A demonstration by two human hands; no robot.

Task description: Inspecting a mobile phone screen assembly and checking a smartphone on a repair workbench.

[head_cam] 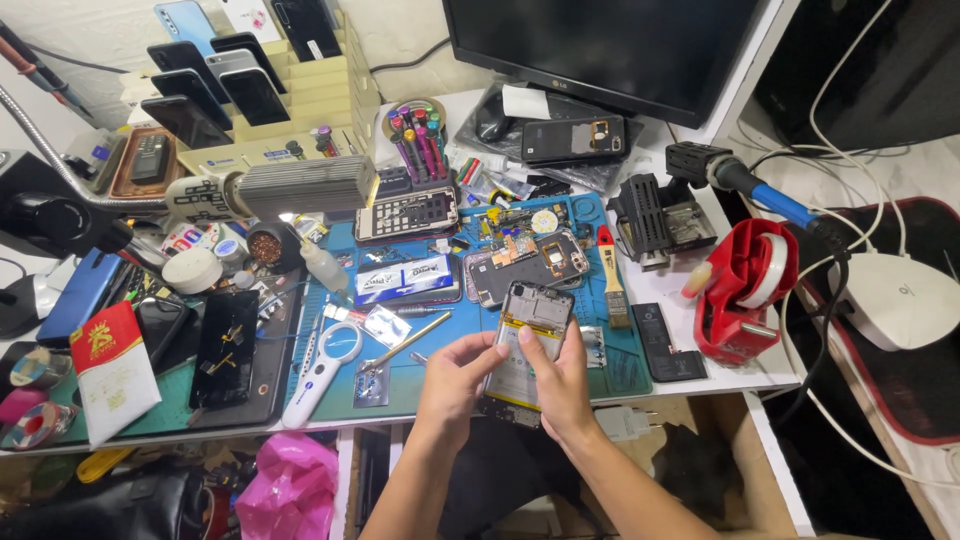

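Note:
Both hands hold an opened smartphone (528, 335) with its back cover off, showing a pale battery and circuit boards. The phone is upright over the front edge of the blue work mat (620, 365). My left hand (455, 380) grips its left side with the thumb on the battery. My right hand (562, 385) holds the right edge, index finger on the battery. Just behind the phone another opened phone frame (530, 262) lies on the mat. Tweezers (405, 343) and a magnifier (325, 365) lie to the left.
A cluttered repair bench: monitor (610, 45) at the back, phone rack (240, 80), screwdriver holder (420, 130), brush (612, 275), red tape dispenser (745, 290), soldering iron (770, 195), loose battery (665, 342), black phone (225, 350) on the left, white router (905, 300) on the right.

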